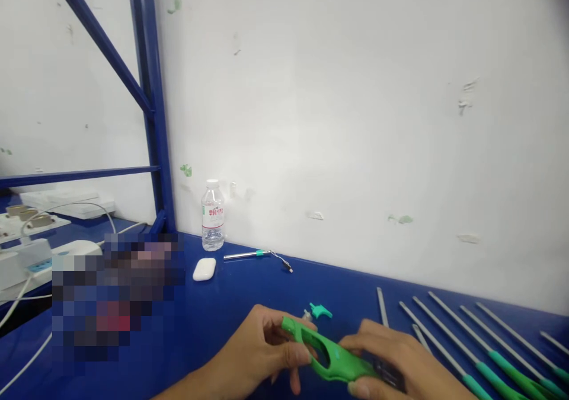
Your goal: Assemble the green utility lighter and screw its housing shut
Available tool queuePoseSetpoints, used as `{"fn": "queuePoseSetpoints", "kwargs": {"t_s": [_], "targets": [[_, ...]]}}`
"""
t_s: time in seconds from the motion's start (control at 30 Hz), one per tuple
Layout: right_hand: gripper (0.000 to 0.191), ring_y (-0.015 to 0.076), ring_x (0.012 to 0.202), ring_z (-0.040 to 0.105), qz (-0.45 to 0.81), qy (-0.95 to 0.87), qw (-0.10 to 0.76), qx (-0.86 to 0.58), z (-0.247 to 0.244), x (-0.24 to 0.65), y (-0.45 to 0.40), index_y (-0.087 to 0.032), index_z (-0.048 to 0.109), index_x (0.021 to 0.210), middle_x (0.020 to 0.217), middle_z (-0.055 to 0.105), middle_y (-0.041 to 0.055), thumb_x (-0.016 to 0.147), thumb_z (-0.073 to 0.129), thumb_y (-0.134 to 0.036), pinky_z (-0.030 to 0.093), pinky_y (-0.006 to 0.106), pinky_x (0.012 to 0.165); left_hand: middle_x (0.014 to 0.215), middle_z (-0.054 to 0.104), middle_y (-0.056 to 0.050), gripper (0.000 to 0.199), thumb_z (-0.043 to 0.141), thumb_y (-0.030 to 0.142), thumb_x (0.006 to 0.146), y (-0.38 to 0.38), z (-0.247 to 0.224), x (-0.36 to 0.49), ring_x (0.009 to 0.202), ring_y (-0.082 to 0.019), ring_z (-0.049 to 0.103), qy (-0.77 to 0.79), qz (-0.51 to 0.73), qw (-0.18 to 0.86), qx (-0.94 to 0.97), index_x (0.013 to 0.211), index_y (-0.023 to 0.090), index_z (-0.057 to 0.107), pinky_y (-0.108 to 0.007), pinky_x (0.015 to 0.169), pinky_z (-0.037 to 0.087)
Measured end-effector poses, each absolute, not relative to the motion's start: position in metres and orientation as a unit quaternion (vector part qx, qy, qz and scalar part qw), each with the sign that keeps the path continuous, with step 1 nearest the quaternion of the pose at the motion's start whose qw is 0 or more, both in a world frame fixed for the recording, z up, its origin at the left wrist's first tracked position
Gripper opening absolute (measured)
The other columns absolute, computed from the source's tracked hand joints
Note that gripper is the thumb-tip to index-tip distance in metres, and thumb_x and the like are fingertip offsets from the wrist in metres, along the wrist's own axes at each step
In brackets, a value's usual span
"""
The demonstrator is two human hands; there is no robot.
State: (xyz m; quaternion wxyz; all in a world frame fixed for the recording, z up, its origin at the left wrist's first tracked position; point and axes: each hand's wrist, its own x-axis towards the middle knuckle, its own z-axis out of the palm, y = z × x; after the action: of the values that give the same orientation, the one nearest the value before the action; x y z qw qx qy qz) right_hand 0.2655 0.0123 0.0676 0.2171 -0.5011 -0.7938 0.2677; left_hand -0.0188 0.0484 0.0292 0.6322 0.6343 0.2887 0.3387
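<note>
Both my hands hold a green lighter handle (344, 361), a hollow plastic shell with an oval opening, tilted low in front of me. My left hand (260, 352) pinches it beside the opening near its narrow end. My right hand (391, 358) grips the wider end, where a dark part (389, 375) shows partly under the fingers. Just beyond the handle lie a small teal trigger (320, 311) and a tiny pale piece (307, 315), partly hidden by the handle.
Several long-necked lighters with metal tubes (453, 317) lie at the right. A thin metal rod (244, 255) with a teal band and wires lies near the wall, by a water bottle (213, 216) and a white case (204, 269). Power strips (75, 249) and cables are at left.
</note>
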Motion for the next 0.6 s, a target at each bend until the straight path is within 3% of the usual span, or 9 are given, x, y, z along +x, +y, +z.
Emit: {"fn": "queuePoseSetpoints", "kwargs": {"t_s": [0.1,0.17,0.3,0.5,0.6], "targets": [[0.038,0.0374,0.119,0.074,0.296,-0.761,0.219,-0.534,0.071,0.269,0.009,-0.036,0.091,0.118,0.125,0.084,0.0076,0.091,0.083,-0.061,0.058,0.039,0.102,0.101,0.086,-0.011,0.069,0.093,0.076,0.08,0.047,0.031,-0.019,0.064,-0.014,0.072,0.288,0.324,0.633,0.642,0.114,0.016,0.09,-0.02,0.05,0.034],[0.039,0.0375,0.128,0.07,0.309,-0.751,0.22,-0.54,0.073,0.271,0.006,-0.036,0.09,0.123,0.13,0.081,0.0071,0.093,0.082,-0.06,0.055,0.04,0.107,0.101,0.086,-0.011,0.067,0.092,0.076,0.082,0.047,0.033,-0.019,0.064,-0.015,0.072,0.288,0.315,0.633,0.645,0.113,0.017,0.09,-0.02,0.049,0.035],[0.034,0.0342,0.12,0.072,0.329,-0.759,0.202,-0.524,0.077,0.275,0.005,-0.036,0.089,0.123,0.123,0.081,0.0068,0.102,0.075,-0.059,0.056,0.039,0.101,0.098,0.085,-0.01,0.066,0.092,0.074,0.083,0.049,0.034,-0.019,0.063,-0.015,0.072,0.29,0.296,0.637,0.65,0.118,0.018,0.091,-0.02,0.047,0.035],[0.051,0.0388,0.14,0.064,0.306,-0.746,0.234,-0.543,0.072,0.287,0.012,-0.034,0.086,0.132,0.143,0.078,0.009,0.103,0.07,-0.072,0.047,0.049,0.122,0.104,0.087,-0.01,0.059,0.094,0.07,0.082,0.051,0.026,-0.018,0.063,-0.013,0.073,0.299,0.281,0.65,0.64,0.112,0.019,0.092,-0.019,0.046,0.035],[0.058,0.0343,0.116,0.073,0.31,-0.726,0.271,-0.551,0.075,0.289,0.017,-0.028,0.087,0.128,0.128,0.082,0.0102,0.107,0.06,-0.075,0.058,0.041,0.101,0.105,0.087,-0.009,0.06,0.097,0.064,0.081,0.051,0.026,-0.019,0.064,-0.013,0.074,0.304,0.262,0.664,0.631,0.121,0.02,0.089,-0.018,0.045,0.034]]}}
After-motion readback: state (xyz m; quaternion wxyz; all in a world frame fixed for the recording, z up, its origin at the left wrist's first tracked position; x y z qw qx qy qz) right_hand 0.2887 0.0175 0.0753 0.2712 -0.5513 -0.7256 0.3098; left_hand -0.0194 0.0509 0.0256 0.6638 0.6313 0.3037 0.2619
